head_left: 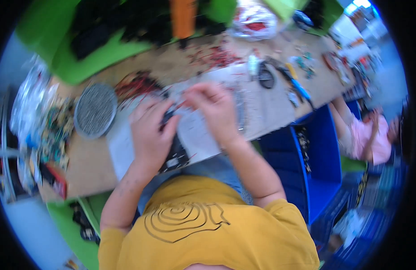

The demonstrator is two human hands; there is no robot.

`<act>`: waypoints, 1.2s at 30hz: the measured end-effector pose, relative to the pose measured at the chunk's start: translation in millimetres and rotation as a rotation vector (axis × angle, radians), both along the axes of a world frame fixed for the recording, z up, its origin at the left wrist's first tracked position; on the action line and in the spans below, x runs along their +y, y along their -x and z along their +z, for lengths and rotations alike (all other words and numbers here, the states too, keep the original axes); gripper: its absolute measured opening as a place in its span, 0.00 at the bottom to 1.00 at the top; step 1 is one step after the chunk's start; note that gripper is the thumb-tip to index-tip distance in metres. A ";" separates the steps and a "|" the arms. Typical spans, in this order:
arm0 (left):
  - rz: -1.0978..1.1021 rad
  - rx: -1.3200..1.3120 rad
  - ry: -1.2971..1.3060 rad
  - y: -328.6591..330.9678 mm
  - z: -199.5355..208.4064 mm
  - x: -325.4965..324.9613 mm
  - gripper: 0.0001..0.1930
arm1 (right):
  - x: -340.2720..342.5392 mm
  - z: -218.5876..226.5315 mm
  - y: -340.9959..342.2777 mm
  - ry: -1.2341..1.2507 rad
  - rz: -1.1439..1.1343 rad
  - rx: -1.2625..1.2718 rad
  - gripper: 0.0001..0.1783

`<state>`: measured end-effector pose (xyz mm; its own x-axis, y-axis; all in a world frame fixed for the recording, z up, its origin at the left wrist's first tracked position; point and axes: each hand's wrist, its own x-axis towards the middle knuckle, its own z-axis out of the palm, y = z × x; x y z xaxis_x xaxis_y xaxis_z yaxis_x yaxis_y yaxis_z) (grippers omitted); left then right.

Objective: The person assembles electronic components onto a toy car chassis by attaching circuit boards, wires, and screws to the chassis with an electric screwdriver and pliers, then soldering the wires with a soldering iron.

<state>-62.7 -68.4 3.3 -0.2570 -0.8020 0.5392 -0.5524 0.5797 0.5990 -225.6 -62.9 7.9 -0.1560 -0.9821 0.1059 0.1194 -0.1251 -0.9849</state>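
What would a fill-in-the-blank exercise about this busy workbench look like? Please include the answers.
1. The person's shirt is ____.
2. The round dish, full of small grey pieces, stands to the ____ of the left hand.
3. The blue-handled tool lies to the ____ of the right hand.
4. The large open bin beside the workbench is ____.

Missing words: yellow; left; right; blue.

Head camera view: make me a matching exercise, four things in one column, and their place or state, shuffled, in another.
1. Round dish
2. Left hand
3. Right hand
4. Blue bin

A. Raised beside a blurred red strand
B. Right of the right forearm
C. Left of both hands, full of grey bits
D. Holding a dark piece

Pairs: 1-C, 2-D, 3-A, 4-B
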 end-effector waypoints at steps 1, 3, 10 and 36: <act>-0.009 -0.004 0.019 -0.3 -0.9 -1.7 0.11 | 0.6 -3.7 -7.1 0.016 0.017 -0.019 0.05; -0.019 0.010 0.028 4.1 -3.1 -3.0 0.10 | -6.9 -9.4 -9.5 0.031 0.003 -0.008 0.06; 0.076 -0.219 0.314 10.4 6.6 -16.6 0.09 | -5.8 -2.3 -2.9 0.098 0.036 0.157 0.11; -0.039 -0.272 -0.116 -67.7 -33.2 72.6 0.26 | 57.2 -16.5 -26.2 0.305 0.170 0.846 0.09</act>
<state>5.1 4.2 -29.8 -0.4115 -0.8409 0.3515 -0.6806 0.5400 0.4952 -199.4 -5.7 -8.6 0.2358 -0.8955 0.3775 -0.5868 -0.4408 -0.6793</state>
